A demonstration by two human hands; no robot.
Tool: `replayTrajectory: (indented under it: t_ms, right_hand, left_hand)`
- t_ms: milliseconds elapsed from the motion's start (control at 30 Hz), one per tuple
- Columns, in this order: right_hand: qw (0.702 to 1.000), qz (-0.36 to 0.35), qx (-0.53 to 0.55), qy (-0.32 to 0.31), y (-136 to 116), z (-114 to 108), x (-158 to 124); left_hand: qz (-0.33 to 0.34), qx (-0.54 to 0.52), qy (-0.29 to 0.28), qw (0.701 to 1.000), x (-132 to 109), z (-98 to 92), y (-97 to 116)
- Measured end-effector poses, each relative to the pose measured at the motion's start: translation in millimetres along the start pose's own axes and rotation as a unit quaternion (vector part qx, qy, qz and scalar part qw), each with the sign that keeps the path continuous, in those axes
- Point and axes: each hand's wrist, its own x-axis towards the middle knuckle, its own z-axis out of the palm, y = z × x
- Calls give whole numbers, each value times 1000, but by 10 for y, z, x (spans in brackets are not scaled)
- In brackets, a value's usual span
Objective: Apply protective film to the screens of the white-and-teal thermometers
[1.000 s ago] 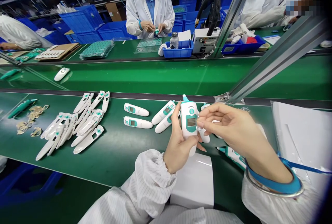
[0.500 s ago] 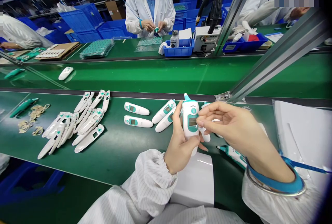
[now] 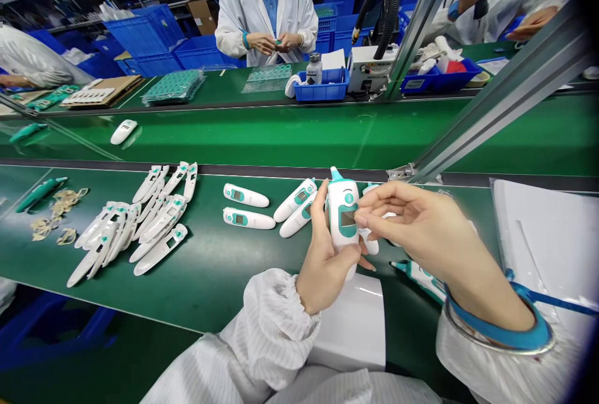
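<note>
My left hand (image 3: pixel 327 267) is closed around a white and teal ear thermometer (image 3: pixel 344 204), its probe tip pointing up and its small screen facing me. At the right edge of that screen, the thumb and fingertips of my right hand (image 3: pixel 416 220) are pinched together. What they hold, if anything, is too small to make out. Just left of my left hand lie white thermometers (image 3: pixel 296 201), and two more thermometers (image 3: pixel 246 195) rest further left. Beneath my right wrist, a teal-tipped thermometer (image 3: pixel 423 279) is partly hidden.
White casing halves (image 3: pixel 159 251) lie heaped on the left, near tan rubber bands (image 3: pixel 65 201) and a green tool (image 3: pixel 41 194). A metal frame post (image 3: pixel 496 89) slants across the right. White sheets (image 3: pixel 538 235) lie beneath it. Beyond the green conveyor (image 3: pixel 262 136), a co-worker (image 3: pixel 266 11) handles a small part.
My hands and the thermometer stay almost still. On the conveyor, a white thermometer has shifted slightly right. At the far right, another person's raised hand now holds a dark object.
</note>
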Motion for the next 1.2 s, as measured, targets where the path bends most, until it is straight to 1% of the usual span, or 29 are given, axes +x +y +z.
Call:
replayTrajectory:
  t_ms: [133,233,367,533,667,867,1033,1100,1133,1200]
  right_hand:
    - [1000,0,-16,3,-12,6,3]
    - [999,-9,-36,11,-28,20,-7]
    - [996,-42,-79,23,-61,44,-39]
    - [992,-82,-93,15,-77,42,-78]
    - [992,-79,-92,17,-78,32,-89]
    - [985,-101,-127,58,-90,33,-77]
    - [989,-90,-63,104,-18,25,-32]
    - [992,-81,-39,91,13,43,-19]
    - [995,-71,-22,68,22,59,-17]
    - [999,-36,30,1,23,102,-24]
  left_hand:
    - [11,-13,0,1000,-7,13,4]
    - [8,-7,30,999,-1,45,3]
    - [19,27,75,997,6,83,7]
    - [4,21,96,995,-4,85,18]
    - [-13,-18,87,996,-2,85,22]
    - [0,-48,71,996,-4,98,44]
    - [3,-110,37,993,-5,94,66]
    - [8,-129,24,991,-9,97,75]
    - [12,-133,20,991,-12,101,80]
    - [15,-134,18,991,-20,110,91]
